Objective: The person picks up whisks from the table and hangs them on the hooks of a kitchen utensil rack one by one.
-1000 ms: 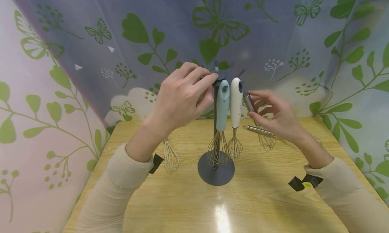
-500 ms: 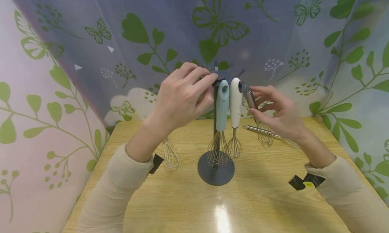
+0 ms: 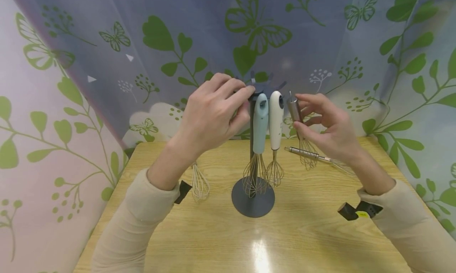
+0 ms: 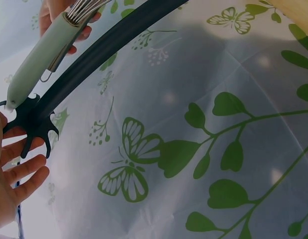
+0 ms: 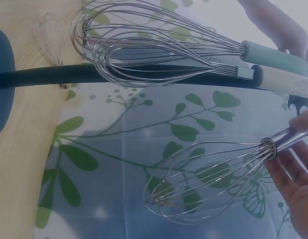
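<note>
A black stand (image 3: pixel 253 207) rises from a round base, with hooks spread around its top. My left hand (image 3: pixel 217 107) is at that top; in the left wrist view its thumb and index finger pinch the hook ring (image 4: pixel 34 117) while the other fingers spread beyond it. A whisk with a pale blue-green handle (image 3: pixel 261 124) and another with a white handle (image 3: pixel 276 120) hang from the stand. To their right, my right hand (image 3: pixel 327 124) pinches the steel handle of a wire whisk (image 3: pixel 293 109) between thumb and fingers, loop up and wires down, apart from the hooks.
A slim metal whisk (image 3: pixel 308 152) lies on the wooden table (image 3: pixel 303 233) behind the right hand's whisk. At the left lies another whisk with pale wires (image 3: pixel 200 182), its handle hidden by the left forearm. A patterned cloth (image 3: pixel 303 59) stands behind and beside the table.
My right hand has lifted slightly and drawn a little away from the hooks, and its steel whisk now hangs more upright. The left hand and the stand have stayed put.
</note>
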### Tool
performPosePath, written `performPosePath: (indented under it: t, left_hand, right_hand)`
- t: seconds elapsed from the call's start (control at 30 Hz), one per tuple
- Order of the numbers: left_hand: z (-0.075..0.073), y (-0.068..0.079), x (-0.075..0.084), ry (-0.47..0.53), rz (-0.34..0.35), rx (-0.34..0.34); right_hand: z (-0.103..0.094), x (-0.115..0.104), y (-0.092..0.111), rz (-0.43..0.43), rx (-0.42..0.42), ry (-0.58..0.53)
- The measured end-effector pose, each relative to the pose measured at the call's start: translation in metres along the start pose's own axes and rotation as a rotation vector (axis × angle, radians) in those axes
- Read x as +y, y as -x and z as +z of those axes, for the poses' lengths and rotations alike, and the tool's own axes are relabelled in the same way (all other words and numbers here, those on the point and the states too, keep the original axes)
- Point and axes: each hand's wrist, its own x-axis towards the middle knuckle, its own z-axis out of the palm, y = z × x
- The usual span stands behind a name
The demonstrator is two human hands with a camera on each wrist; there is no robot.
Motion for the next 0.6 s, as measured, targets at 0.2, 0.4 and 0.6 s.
performPosePath:
  t: [0.2, 0.4, 0.6]
  left_hand:
    - [0.0, -0.001, -0.001, 0.004, 0.001, 0.003]
    - [0.0, -0.001, -0.001, 0.001, 0.003, 0.004]
    - [0.001, -0.001, -0.001, 0.0, 0.001, 0.001]
  right_hand:
    - [0.0, -0.002, -0.005, -0.019, 0.02, -0.021]
    - [0.0, -0.003, -0.008, -0.026, 0.026, -0.04]
    - [0.0, -0.005, -0.012, -0.029, 0.03, -0.012]
